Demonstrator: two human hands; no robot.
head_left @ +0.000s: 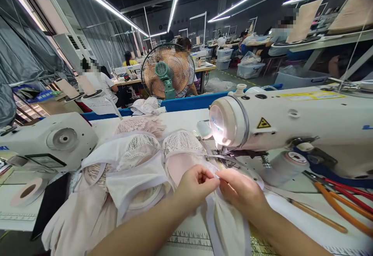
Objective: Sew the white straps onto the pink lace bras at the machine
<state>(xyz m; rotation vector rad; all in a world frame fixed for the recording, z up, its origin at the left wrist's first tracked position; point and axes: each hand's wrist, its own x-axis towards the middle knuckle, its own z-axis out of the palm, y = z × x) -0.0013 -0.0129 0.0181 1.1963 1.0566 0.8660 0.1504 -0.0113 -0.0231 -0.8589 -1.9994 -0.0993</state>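
Note:
A pale pink and white lace bra [179, 166] lies in front of the sewing machine [276, 120], whose lamp is lit. My left hand [198, 182] pinches the bra's edge between thumb and fingers. Close against it, my right hand [241, 188] is closed on the same edge, with the fabric of the band [225, 225] hanging below. The exact spot held is mostly covered by my fingertips. More bras [136, 159] are heaped to the left of my hands, one overlapping another.
Scissors with orange handles [335, 201], a wooden-handled tool [317, 215] and a thread cone [288, 168] lie at the right. A second machine [58, 141], a tape roll [29, 192] and a black phone-like slab [51, 205] are left. A fan [167, 71] stands beyond.

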